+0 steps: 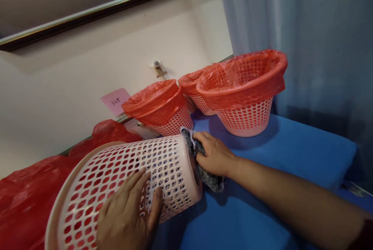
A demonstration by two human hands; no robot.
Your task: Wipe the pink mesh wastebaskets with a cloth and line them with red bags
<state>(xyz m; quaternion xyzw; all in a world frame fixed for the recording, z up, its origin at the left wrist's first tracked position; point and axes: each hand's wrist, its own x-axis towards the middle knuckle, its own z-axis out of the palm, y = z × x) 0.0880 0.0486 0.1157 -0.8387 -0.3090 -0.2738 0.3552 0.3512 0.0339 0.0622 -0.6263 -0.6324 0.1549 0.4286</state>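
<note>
A pale pink plastic wastebasket with a perforated wall lies on its side, its base facing right and its wide rim at the left. My left hand rests flat against the basket's side, fingers stretched out and thumb apart. At the base, my right hand grips a dark grey cloth with a pale edge and presses it against the bottom. Part of the cloth is hidden under my right fingers.
Upright baskets with red bag liners stand behind: one on the right, one in the middle, another between them. Red plastic bags lie at the left. A blue-covered table holds the baskets; a curtain hangs behind.
</note>
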